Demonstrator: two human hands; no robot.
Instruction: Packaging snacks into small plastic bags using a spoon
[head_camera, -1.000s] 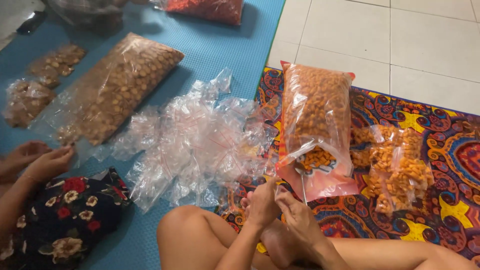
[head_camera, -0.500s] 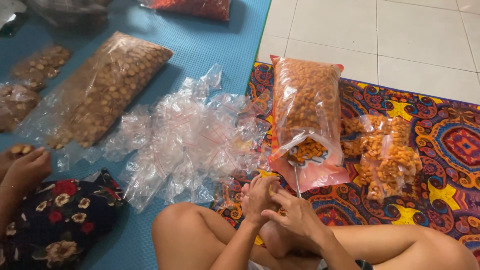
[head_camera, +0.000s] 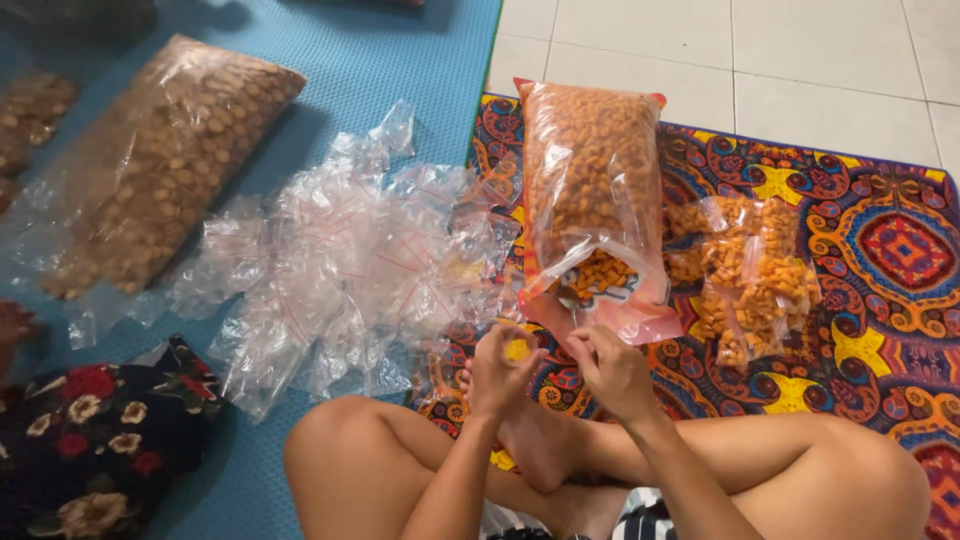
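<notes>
My left hand (head_camera: 500, 368) and my right hand (head_camera: 608, 366) are raised above my crossed legs, fingers curled, a small gap between them. They seem to pinch a small clear bag that is hard to make out. Just beyond them lies a large clear bag of orange snacks (head_camera: 590, 180), its open mouth turned toward my hands with pieces spilling at the opening. Several small filled bags of orange snacks (head_camera: 750, 285) lie to its right on the patterned rug (head_camera: 890, 250).
A heap of empty clear zip bags (head_camera: 340, 265) lies left of my hands on the blue mat (head_camera: 400, 60). A large bag of brown snacks (head_camera: 160, 160) lies far left. Another person's hand (head_camera: 10, 325) and floral cloth (head_camera: 90, 430) are at the left edge. Beyond the rug is white tile floor (head_camera: 800, 60).
My hands have come up from my feet and parted slightly, closer to the big bag's mouth. The other person's hand has drawn back toward the left edge. The view has shifted right.
</notes>
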